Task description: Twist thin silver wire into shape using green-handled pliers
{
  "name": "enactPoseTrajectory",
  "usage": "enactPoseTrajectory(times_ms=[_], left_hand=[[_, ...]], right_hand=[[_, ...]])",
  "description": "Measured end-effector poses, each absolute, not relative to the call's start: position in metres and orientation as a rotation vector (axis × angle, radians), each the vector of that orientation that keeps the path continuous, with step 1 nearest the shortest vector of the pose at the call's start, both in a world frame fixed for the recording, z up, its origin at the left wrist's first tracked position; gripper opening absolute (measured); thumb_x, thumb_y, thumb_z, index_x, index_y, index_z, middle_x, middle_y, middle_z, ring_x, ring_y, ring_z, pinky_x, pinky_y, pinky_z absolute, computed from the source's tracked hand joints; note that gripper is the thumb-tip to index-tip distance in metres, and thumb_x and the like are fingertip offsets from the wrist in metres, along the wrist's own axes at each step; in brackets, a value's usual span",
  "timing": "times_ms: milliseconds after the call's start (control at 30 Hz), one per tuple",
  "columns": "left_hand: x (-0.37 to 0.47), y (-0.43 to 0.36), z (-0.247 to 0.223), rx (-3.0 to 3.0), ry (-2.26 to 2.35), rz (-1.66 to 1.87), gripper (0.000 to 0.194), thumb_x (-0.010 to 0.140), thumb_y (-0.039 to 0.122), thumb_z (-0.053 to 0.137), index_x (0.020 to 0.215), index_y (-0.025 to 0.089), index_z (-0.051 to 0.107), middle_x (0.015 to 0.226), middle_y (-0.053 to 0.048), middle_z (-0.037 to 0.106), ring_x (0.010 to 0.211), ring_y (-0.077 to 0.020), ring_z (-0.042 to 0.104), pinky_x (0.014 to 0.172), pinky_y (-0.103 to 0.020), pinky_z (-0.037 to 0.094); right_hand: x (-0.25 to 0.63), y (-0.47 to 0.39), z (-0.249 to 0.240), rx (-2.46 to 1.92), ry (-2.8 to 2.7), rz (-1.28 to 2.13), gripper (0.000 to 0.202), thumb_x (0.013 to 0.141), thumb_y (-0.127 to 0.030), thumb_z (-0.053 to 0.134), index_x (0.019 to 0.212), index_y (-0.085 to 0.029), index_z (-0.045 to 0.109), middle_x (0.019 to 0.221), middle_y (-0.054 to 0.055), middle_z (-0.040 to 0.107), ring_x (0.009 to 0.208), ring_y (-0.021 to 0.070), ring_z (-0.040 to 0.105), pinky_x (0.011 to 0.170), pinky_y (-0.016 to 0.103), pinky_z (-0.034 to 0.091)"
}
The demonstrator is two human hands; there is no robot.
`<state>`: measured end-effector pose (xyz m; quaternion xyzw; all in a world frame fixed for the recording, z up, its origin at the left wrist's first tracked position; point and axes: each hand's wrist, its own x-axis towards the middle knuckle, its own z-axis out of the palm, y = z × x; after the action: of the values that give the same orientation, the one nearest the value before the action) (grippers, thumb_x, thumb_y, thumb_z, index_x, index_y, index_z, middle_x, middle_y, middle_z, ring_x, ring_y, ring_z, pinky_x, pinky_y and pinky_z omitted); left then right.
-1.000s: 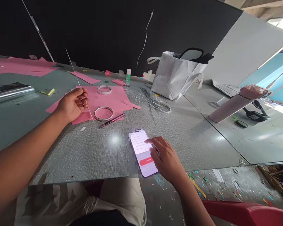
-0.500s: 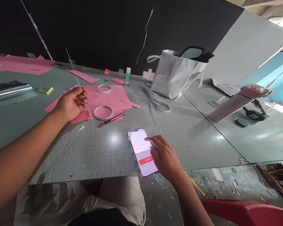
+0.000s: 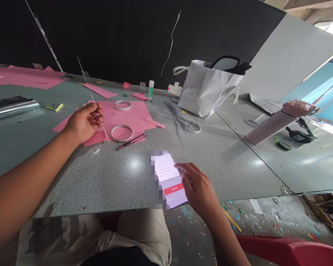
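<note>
My left hand (image 3: 84, 122) is closed around a thin pale wire (image 3: 85, 75), which slants up past the fingers and down toward the table. Beneath it lie pink paper sheets (image 3: 137, 112), with one tape roll (image 3: 122, 105) and a second tape roll (image 3: 132, 133) on top. A slim pink-and-black utility knife (image 3: 131, 141) rests along the sheets' near edge. My right hand (image 3: 198, 188) is over a phone (image 3: 169, 181) with a lit screen, index finger stretched toward it and nothing held. Whether the fingertip touches the glass I cannot tell. Pixelation covers the phone's left edge.
Loose wires (image 3: 177, 116) lie mid-table near a white bag (image 3: 208, 88). A glue stick (image 3: 151, 89) stands by the black panel. On the right are a pink bottle (image 3: 272, 125) and a black strapped device (image 3: 299, 135). A silver roll (image 3: 12, 109) lies far left. A red chair (image 3: 288, 249) is at lower right.
My right hand has shifted slightly right and down over the phone, its index finger drawn back toward the screen's right edge. My left hand still holds the wire in place.
</note>
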<state>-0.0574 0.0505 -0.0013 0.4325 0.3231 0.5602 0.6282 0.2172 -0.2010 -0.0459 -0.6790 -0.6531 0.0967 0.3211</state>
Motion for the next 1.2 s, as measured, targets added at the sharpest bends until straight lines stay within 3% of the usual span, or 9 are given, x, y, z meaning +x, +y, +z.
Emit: enactPoseTrajectory(times_ms=[100, 300, 467, 933, 1200], left_hand=[[-0.056, 0.05, -0.001, 0.982, 0.757, 1.287, 0.01, 0.071, 0.022, 0.069, 0.072, 0.017, 0.062, 0.066, 0.001, 0.051, 0.053, -0.0078, 0.042, 0.048, -0.023, 0.035], [-0.056, 0.05, 0.0, 0.976, 0.76, 1.269, 0.009, 0.071, 0.022, 0.068, 0.074, 0.017, 0.062, 0.066, 0.001, 0.051, 0.054, -0.0079, 0.041, 0.048, -0.022, 0.035], [-0.058, 0.051, -0.001, 0.971, 0.757, 1.283, 0.011, 0.07, 0.022, 0.07, 0.074, 0.016, 0.062, 0.066, 0.001, 0.051, 0.054, -0.0077, 0.041, 0.047, -0.022, 0.034], [-0.055, 0.049, 0.001, 0.986, 0.754, 1.287, 0.01, 0.071, 0.022, 0.069, 0.073, 0.016, 0.061, 0.067, 0.001, 0.052, 0.053, -0.0078, 0.043, 0.048, -0.023, 0.035], [-0.054, 0.048, 0.001, 0.969, 0.745, 1.289, 0.008, 0.072, 0.021, 0.067, 0.073, 0.016, 0.061, 0.066, 0.001, 0.052, 0.053, -0.0075, 0.042, 0.046, -0.021, 0.036]], right_hand=[[0.219, -0.207, -0.046, -1.769, -1.706, 0.253, 0.037, 0.086, -0.017, 0.035, 0.105, -0.021, 0.066, 0.102, 0.009, 0.067, 0.089, 0.0199, 0.062, 0.076, 0.034, 0.048], [0.214, -0.201, -0.048, -1.812, -1.813, 0.233, 0.044, 0.09, -0.023, 0.034, 0.125, -0.02, 0.06, 0.107, 0.012, 0.063, 0.096, 0.0234, 0.06, 0.082, 0.041, 0.048], [0.214, -0.197, -0.048, -1.84, -1.829, 0.186, 0.044, 0.09, -0.023, 0.035, 0.128, -0.022, 0.057, 0.11, 0.013, 0.061, 0.094, 0.0238, 0.061, 0.081, 0.041, 0.049], [0.224, -0.216, -0.052, -1.798, -1.78, 0.186, 0.037, 0.087, -0.017, 0.038, 0.113, -0.02, 0.064, 0.102, 0.011, 0.064, 0.09, 0.0205, 0.062, 0.076, 0.035, 0.049], [0.215, -0.222, -0.052, -1.836, -1.71, 0.111, 0.033, 0.091, -0.029, 0.043, 0.118, -0.021, 0.058, 0.105, 0.011, 0.065, 0.09, 0.0227, 0.062, 0.077, 0.039, 0.051]])
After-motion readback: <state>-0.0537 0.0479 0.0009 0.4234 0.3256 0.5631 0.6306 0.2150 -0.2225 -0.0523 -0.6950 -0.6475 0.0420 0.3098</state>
